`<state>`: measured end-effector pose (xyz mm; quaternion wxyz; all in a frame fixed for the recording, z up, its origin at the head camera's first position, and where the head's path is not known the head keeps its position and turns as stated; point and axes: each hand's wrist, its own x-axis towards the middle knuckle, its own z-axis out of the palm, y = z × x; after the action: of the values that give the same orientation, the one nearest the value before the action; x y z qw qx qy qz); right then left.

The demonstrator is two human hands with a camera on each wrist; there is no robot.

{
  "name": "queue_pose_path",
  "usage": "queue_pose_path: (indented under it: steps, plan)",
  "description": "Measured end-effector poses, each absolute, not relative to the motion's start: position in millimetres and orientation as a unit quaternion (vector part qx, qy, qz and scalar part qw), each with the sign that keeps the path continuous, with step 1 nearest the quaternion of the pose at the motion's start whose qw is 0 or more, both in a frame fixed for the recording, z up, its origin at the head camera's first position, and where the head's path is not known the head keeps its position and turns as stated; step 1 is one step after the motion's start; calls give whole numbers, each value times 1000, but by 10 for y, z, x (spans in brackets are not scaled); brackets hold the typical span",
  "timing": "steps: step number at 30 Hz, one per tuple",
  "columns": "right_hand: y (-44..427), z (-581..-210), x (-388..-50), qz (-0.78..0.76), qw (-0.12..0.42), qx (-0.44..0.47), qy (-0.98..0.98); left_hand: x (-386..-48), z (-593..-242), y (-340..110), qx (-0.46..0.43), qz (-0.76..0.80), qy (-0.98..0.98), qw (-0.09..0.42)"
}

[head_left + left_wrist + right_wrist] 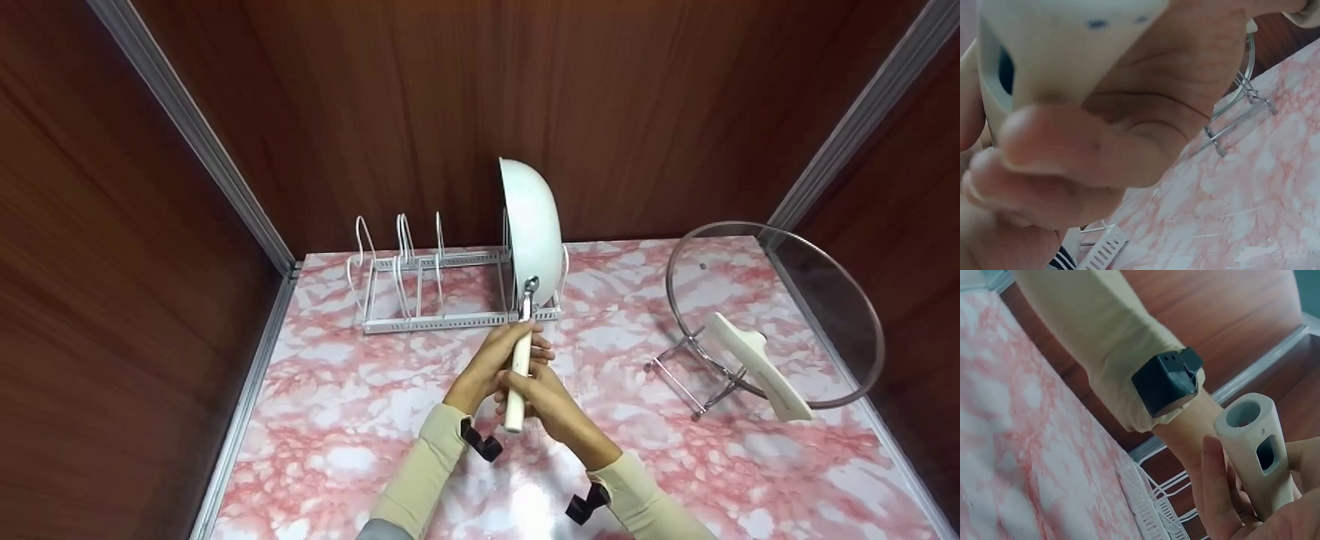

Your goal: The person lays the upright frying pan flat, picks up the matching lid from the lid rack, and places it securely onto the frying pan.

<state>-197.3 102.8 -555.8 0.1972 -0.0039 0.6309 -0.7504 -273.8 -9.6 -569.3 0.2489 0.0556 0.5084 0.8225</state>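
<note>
A white pan point(534, 225) stands on its side in the right part of a white wire rack point(442, 322), its handle point(517, 405) pointing toward the person. The left hand point(491, 360) grips the handle near the pan; the right hand point(551, 397) holds it lower down, thumb on top. In the left wrist view, curled fingers point(1067, 152) lie against the cream handle point(1072, 50). In the right wrist view the hollow end of the handle point(1258, 455) sticks out of the hands, with a slot in its side.
To the right a glass lid point(780, 300) with a cream grip point(757, 364) leans on a small metal stand point(694, 375). Several wire dividers point(401, 277) rise from the rack's left part. Brown panels point(420, 112) enclose the pink marbled table point(337, 450) at the back and sides.
</note>
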Motion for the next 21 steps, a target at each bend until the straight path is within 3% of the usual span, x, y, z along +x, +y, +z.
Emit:
queue_pose_path:
  steps: [10,21]
  plan:
    - [1011,-5549,-1974,-797,219,-10,563,-2775,-5661,-74,20,835,482,264]
    - [924,-5563,-1965,-806,223,47,547,-2787,-5651,-107,24,816,502,285]
